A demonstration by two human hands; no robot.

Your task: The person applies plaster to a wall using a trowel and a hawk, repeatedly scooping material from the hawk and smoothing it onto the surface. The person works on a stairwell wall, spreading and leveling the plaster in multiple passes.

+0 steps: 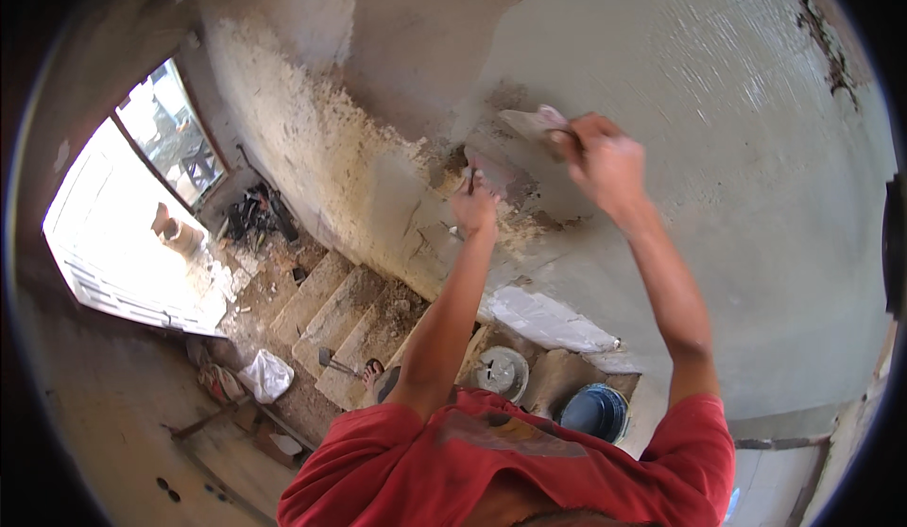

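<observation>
Both my arms reach up to a wall [680, 64] spread with smooth grey plaster. My right hand [605, 160] is closed around the handle of a trowel [525, 124], whose blade points left near the wall. Lower and to the left, my left hand [475, 207] grips the handle of a flat trowel [489, 170]. Its blade is smeared and partly blends with the wall behind it. Between and below the hands is a rough, unevenly covered patch [525, 229] of wall with crumbly edges.
Steps [331, 305] run down on the left beside the wall. Below me stand a bucket [501, 374] with grey mix and a blue bucket [595, 412]. A white bag [266, 376] lies at lower left; a bright doorway [113, 224] opens at far left.
</observation>
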